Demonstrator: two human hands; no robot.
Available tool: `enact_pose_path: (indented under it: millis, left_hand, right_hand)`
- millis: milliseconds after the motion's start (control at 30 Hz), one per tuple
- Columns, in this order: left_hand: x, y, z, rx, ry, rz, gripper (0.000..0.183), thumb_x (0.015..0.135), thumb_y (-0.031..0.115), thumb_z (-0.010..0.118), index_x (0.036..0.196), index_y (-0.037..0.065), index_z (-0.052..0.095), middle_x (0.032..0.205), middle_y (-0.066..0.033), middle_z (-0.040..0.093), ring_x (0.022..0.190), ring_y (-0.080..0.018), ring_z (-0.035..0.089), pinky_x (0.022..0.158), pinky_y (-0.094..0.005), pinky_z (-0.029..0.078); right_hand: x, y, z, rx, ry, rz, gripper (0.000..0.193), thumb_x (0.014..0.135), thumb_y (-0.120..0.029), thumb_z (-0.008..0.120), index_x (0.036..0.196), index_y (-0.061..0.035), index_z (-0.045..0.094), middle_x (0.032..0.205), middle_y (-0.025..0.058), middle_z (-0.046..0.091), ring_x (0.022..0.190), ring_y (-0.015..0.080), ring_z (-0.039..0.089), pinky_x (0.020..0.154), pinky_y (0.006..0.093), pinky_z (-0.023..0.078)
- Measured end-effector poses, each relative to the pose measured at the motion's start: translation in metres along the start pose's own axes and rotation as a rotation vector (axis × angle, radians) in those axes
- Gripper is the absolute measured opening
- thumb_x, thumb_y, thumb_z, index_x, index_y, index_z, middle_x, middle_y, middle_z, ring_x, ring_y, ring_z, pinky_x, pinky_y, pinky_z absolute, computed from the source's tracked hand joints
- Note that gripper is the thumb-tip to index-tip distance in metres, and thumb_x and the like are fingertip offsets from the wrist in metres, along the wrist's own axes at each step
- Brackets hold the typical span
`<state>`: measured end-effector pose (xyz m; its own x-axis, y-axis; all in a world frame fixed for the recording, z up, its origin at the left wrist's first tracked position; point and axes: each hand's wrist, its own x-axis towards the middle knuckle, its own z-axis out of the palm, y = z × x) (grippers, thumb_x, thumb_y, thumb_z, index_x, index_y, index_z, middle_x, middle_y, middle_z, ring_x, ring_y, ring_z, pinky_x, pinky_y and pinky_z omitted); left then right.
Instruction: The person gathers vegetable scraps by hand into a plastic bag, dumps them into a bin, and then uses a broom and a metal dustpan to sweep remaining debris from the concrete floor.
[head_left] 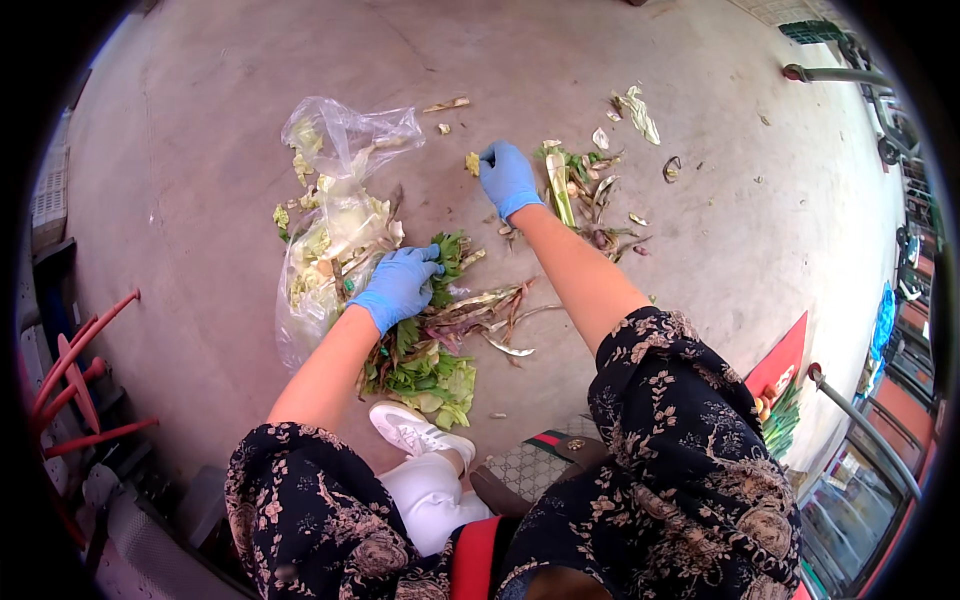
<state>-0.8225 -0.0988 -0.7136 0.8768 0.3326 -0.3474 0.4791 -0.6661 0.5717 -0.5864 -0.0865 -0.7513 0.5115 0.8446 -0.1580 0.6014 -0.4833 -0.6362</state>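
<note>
Heap of green leafy vegetable trimmings lies on grey concrete floor, under and behind left blue-gloved hand; its fingers clench leaves. Right blue-gloved hand: fingers pinch a small yellowish scrap. Clear plastic bag of pale leaves lies just left of left fingers.

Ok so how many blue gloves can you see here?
2. One is on the left hand, resting on the leafy greens beside the plastic bag; the other is on the right hand, reaching to scraps on the floor.
</note>
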Motion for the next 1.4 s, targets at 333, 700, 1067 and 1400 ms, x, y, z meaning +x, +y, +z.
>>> enact_pose_path:
  millis: [333, 700, 1067, 1400]
  left_hand:
    - [0.019, 0.012, -0.030, -0.299, 0.279, -0.025, 0.038, 0.071, 0.021, 0.060, 0.108, 0.008, 0.057, 0.123, -0.0157, 0.047, 0.112, -0.0301, 0.045, 0.094, -0.0392, 0.035]
    - [0.046, 0.023, -0.004, -2.372, 0.035, -0.385, 0.030, 0.091, 0.027, 0.038, 0.109, 0.007, 0.053, 0.104, -0.0096, 0.056, 0.096, -0.0231, 0.054, 0.083, -0.0361, 0.046]
    - [0.025, 0.029, -0.010, -2.055, -0.003, -0.601, 0.023, 0.092, 0.031, 0.041, 0.101, 0.011, 0.050, 0.055, 0.0088, 0.033, 0.043, -0.0041, 0.021, 0.038, -0.0186, 0.015]
    - [0.017, 0.045, -0.011, -1.985, -0.037, -0.642, 0.024, 0.092, 0.031, 0.040, 0.100, 0.011, 0.050, 0.052, 0.0082, 0.031, 0.041, -0.0052, 0.019, 0.037, -0.0200, 0.015]
  right_hand:
    - [0.053, 0.026, -0.028, -0.220, -0.585, 0.173, 0.027, 0.074, -0.024, 0.064, 0.088, -0.0022, 0.058, 0.076, 0.0111, 0.062, 0.064, 0.0185, 0.060, 0.057, 0.0291, 0.048]
    - [-0.092, -0.023, -0.039, 0.224, -0.332, -0.419, 0.015, 0.073, -0.021, 0.063, 0.079, -0.0079, 0.064, 0.076, 0.0061, 0.059, 0.069, 0.0189, 0.054, 0.063, 0.0317, 0.041]
    - [-0.074, -0.007, -0.075, 0.858, 0.004, 0.108, 0.023, 0.078, -0.020, 0.059, 0.084, 0.0027, 0.060, 0.072, 0.0129, 0.061, 0.063, 0.0171, 0.056, 0.058, 0.0260, 0.044]
    - [-0.099, 0.043, -0.030, -0.399, -0.179, -0.224, 0.029, 0.076, -0.020, 0.054, 0.100, -0.0043, 0.054, 0.089, 0.0167, 0.059, 0.081, 0.0315, 0.059, 0.069, 0.0399, 0.048]
